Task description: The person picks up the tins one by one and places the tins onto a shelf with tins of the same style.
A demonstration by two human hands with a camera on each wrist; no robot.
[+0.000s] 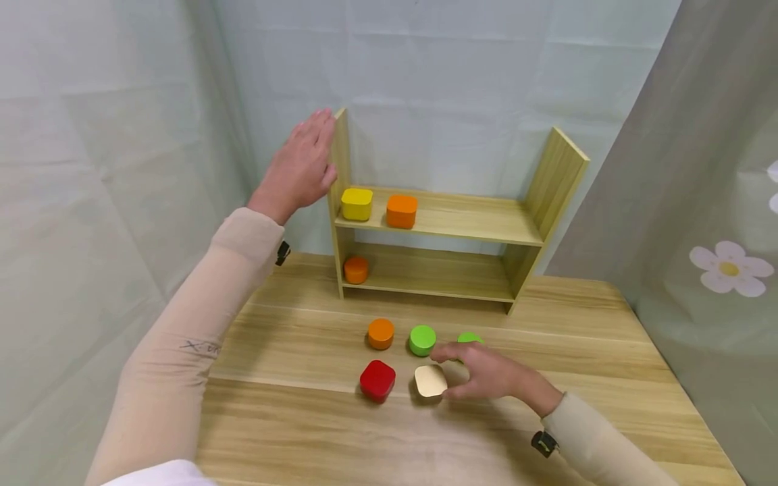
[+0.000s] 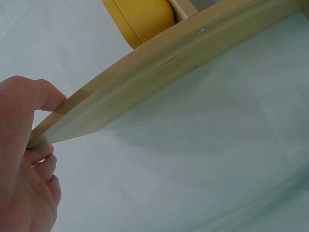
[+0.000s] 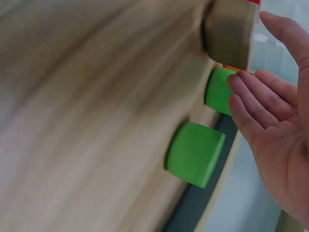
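Beige square block (image 1: 430, 381) lies flat on the table (image 1: 340, 439), near the front edge, just right of the red square block (image 1: 377, 380). It is roughly square in plan, so no long axis is seen to align with. It sits directly at the fingertips of the right hand (image 1: 486, 372), to that hand's left; thumb and fingers are spread loosely on either side of the block's right edge. Contact looks close or just touching, but a closed pinch is not shown. In the right wrist view the fingers (image 3: 251, 96) are extended and relaxed, nothing gripped.

Right hand is clearly the nearer one. Left hand (image 1: 300, 165) is well apart, up at the shelf (image 1: 462, 219), laid against the top of its left side panel; the left wrist view shows thumb on one face and fingers on the other, so the panel (image 2: 145, 82) is held by its edge.

Behind the beige block: orange round block (image 1: 381, 333), green round block (image 1: 422, 339), and a second green round block (image 1: 469, 337) partly hidden by the right hand.

On the shelf: yellow block (image 1: 356, 204) and orange square block (image 1: 402, 211) on the upper board, an orange round piece (image 1: 356, 270) on the lower board at its left end.
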